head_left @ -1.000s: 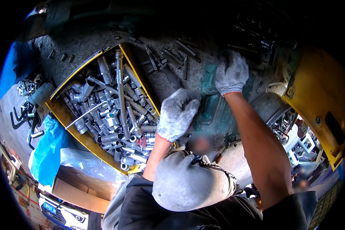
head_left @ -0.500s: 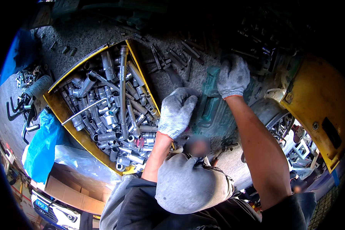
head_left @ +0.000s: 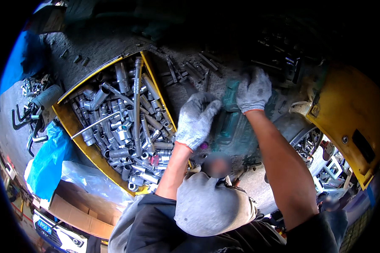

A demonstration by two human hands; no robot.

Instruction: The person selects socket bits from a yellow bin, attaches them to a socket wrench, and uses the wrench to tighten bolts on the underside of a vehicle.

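Note:
A green moulded plastic tool case with shaped recesses lies on the rough grey floor ahead of me. My left hand, in a grey knit glove, is over its left side with the fingers curled; what they hold, if anything, is hidden. A dark flat strip reaches out just beyond those fingers. My right hand, gloved likewise, is above the case's far right part. Its fingers bend down into shadow, so their tips and anything between them do not show. Left of my left hand stands a yellow metal drawer heaped with sockets and extension bars.
Loose bits and slim metal pieces lie beyond my left hand. Hex keys sit at far left near a blue plastic bag. A cardboard box is at lower left. A yellow metal panel rises at right.
The view has shifted slightly. My right hand has turned a little, with a wider gap between thumb and fingers. My left hand has stayed nearly in place, its thumb raised slightly.

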